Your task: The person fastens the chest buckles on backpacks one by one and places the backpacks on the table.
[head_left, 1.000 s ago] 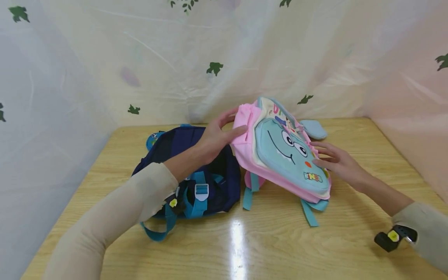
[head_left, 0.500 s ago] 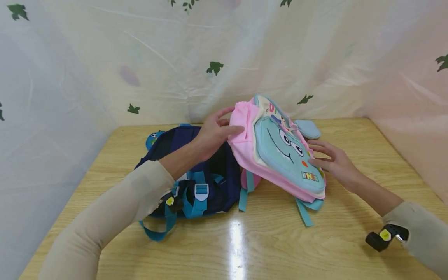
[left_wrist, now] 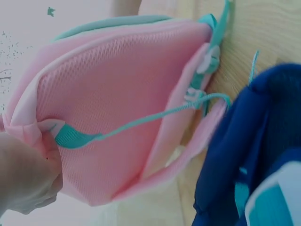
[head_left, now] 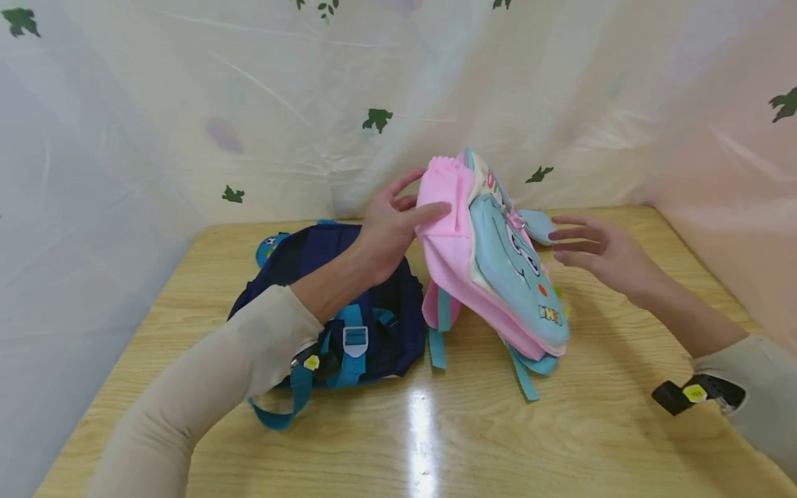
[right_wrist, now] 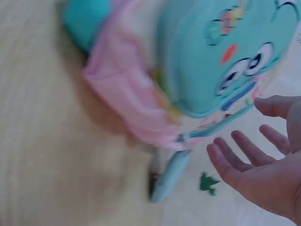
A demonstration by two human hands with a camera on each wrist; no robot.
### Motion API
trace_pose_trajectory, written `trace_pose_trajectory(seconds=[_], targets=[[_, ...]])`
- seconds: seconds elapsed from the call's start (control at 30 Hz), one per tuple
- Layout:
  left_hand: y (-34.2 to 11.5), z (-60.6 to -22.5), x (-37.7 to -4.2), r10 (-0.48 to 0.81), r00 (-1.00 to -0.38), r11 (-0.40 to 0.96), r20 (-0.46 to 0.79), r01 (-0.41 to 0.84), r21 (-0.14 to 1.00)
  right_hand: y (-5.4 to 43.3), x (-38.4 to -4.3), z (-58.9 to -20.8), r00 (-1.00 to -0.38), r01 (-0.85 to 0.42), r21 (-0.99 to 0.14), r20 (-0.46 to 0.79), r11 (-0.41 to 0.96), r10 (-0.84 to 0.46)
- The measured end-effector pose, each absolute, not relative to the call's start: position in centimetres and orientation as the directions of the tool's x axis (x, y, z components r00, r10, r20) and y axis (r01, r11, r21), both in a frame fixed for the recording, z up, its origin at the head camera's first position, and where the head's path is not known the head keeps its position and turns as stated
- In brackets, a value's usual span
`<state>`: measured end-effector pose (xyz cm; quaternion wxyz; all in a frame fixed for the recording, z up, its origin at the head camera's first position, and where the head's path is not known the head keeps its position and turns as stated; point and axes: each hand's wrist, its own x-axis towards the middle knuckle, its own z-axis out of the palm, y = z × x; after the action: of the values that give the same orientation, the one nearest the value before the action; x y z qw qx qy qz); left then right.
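My left hand (head_left: 387, 232) grips the side of a pink and light-blue child's backpack (head_left: 513, 266), thumb on the pink side pocket and fingers behind it. The bag stands tilted, its left side raised and its smiling cartoon pocket turned to the right. In the left wrist view its pink mesh back (left_wrist: 108, 99) shows, with a teal strap (left_wrist: 77, 137) beside the hand. My right hand (head_left: 607, 254) hovers open just right of the bag, fingers spread and apart from it. A small light-blue pouch (head_left: 537, 227) lies behind the bag.
A navy backpack (head_left: 403, 321) lies straps up on the wooden table (head_left: 349, 449), left of the pink one and partly under my left forearm. Its blue strap (head_left: 283, 418) loops toward the front. A pale curtain (head_left: 299, 124) with leaf prints hangs behind the table.
My right hand has come off the pink backpack's right side. The left hand has raised its side of the bag, whose front has turned further to the right.
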<state>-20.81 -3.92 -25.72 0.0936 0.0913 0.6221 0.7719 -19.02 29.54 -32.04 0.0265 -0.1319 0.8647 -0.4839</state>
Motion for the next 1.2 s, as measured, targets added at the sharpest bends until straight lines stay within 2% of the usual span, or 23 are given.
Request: trace_pose_trajectory(seconds=[0.23, 0.47, 0.83, 1.03, 1.2], targets=[[-3.3, -24.8, -19.9, 0.197, -0.979, -0.316, 0.056, -0.009, 0.949, 26.6, -18.5, -28.0, -0.908, -0.363, -0.899, 0.283, 0.244, -0.308], [-1.9, -23.7, -19.2, 0.212, -0.971, -0.378, 0.111, 0.023, 0.925, 24.3, -18.2, -27.0, -0.856, -0.383, -0.922, 0.333, 0.053, -0.396], [-0.2, -22.9, -18.7, 0.260, -0.941, -0.338, 0.219, 0.124, 0.933, 22.9, -17.7, -25.7, -0.854, -0.363, -0.926, 0.375, -0.104, -0.360], [1.0, -22.9, -19.1, 0.262, -0.929, -0.355, 0.261, 0.159, 0.921, 23.3, -18.1, -25.3, -0.836, -0.398, -0.907, 0.419, -0.136, -0.353], [2.0, -23.1, -19.6, 0.278, -0.921, -0.318, 0.274, 0.181, 0.931, 24.7, -18.5, -25.1, -0.857, -0.317, -0.940, 0.341, -0.125, -0.387]])
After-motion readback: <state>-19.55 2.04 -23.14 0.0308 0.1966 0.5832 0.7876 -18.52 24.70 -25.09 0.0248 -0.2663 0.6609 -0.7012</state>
